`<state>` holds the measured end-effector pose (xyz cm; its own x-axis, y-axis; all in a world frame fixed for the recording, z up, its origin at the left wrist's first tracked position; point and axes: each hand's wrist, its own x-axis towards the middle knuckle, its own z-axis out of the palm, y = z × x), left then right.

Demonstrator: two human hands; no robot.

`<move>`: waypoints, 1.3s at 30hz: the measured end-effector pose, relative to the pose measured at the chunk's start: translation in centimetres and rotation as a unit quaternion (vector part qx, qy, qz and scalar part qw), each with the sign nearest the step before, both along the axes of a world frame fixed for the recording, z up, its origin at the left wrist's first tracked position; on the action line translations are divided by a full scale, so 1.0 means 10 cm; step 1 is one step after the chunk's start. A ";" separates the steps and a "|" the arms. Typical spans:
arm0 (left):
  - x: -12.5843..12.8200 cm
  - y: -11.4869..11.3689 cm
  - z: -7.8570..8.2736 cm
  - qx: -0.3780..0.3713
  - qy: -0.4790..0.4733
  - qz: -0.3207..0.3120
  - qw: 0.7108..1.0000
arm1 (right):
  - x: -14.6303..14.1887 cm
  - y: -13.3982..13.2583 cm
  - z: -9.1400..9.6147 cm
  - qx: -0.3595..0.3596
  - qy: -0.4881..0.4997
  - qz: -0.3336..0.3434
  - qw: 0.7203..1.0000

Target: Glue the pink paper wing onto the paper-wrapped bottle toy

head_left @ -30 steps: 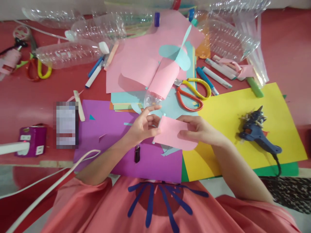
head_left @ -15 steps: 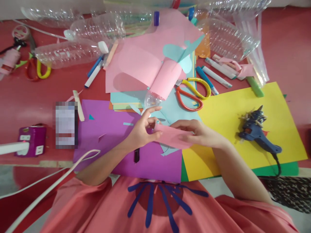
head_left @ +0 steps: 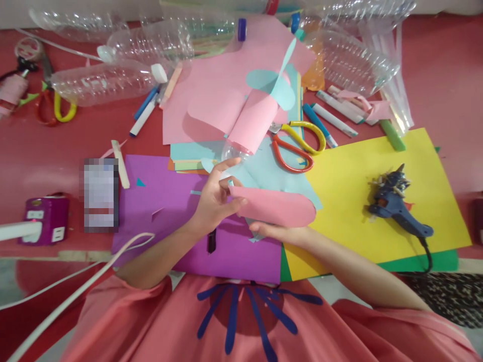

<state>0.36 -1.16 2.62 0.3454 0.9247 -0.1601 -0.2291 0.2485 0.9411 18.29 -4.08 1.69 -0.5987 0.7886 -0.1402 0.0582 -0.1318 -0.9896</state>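
My left hand pinches the left end of a pink paper strip between thumb and fingers. The strip's right end is rounded and free. My right hand lies under the strip's lower edge with one digit stretched to the left; its other fingers are hidden behind the paper. Just beyond my left hand lies a clear plastic bottle wrapped in pink paper, with light blue petal-shaped pieces at its far end. Scissors with red and yellow handles lie to its right.
A blue glue gun rests on yellow paper at right. Purple paper bears a black cutter. At left are a phone and a purple power adapter. Clear bottles and markers lie farther back.
My right hand has let go of the strip's top face and moved down beneath it, uncovering its rounded end. My left hand has shifted slightly left, still pinching. A light blue petal has tilted upright.
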 end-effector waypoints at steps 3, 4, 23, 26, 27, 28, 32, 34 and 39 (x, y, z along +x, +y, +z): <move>0.02 -0.01 0.00 -0.005 0.010 -0.006 1.000 | -0.02 -0.02 0.00 -0.066 0.008 -0.040 0.997; 0.02 -0.01 0.00 -0.004 0.015 -0.007 1.000 | -0.02 -0.03 0.00 -0.074 0.003 -0.065 0.995; -0.24 0.35 -0.19 0.094 0.181 0.128 0.971 | 0.11 0.40 -0.13 -0.105 0.079 -0.297 0.946; -0.22 0.32 -0.19 0.121 0.209 0.118 0.963 | 0.07 0.37 -0.10 -0.146 0.128 -0.285 0.939; -0.22 0.31 -0.20 0.136 0.221 0.119 0.958 | 0.07 0.37 -0.10 -0.157 0.141 -0.282 0.936; -0.21 0.30 -0.21 0.151 0.233 0.119 0.953 | 0.07 0.37 -0.10 -0.168 0.152 -0.280 0.933; -0.18 0.25 -0.21 0.184 0.276 0.093 0.939 | 0.11 0.36 -0.08 -0.201 0.168 -0.276 0.925; -0.17 0.23 -0.19 0.183 0.279 0.092 0.938 | 0.15 0.35 -0.06 -0.213 0.165 -0.275 0.923; -0.15 0.24 -0.17 0.124 0.184 0.120 0.968 | 0.31 0.35 0.00 -0.256 0.146 -0.258 0.920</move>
<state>-1.13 1.22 0.91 0.0789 0.9969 0.0060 0.1092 -0.0146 0.9939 21.44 -0.57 1.73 -0.2349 0.8533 -0.4655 -0.4017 -0.5213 -0.7529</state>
